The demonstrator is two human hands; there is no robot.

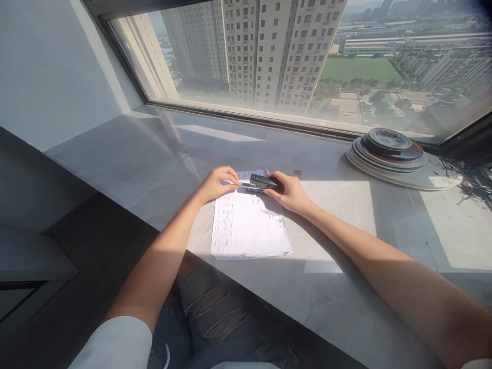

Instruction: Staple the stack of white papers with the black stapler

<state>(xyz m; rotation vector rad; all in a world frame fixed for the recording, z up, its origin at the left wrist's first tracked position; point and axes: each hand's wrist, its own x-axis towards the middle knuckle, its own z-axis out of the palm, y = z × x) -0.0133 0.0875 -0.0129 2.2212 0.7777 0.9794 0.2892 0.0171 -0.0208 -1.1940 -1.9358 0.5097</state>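
Observation:
A black stapler (265, 180) lies over the upper part of a stack of white paper (249, 230), its top raised from a metal strip and base below. My right hand (290, 192) is closed round the stapler's rear end. At the front end, my left hand (221, 183) pinches with thumb and fingers at the tip of the metal part; whether a small piece is between the fingertips is too small to tell. Rows of short dark dashes run down the paper's left side, and dark printing shows near its right edge.
Two small dark strips (298, 172) lie on the pale stone sill (326, 225) beyond my right hand. At the right, a stack of plates (388, 151) stands by the window, with dry twigs (476, 184) beside it. The sill's front edge runs above my knees.

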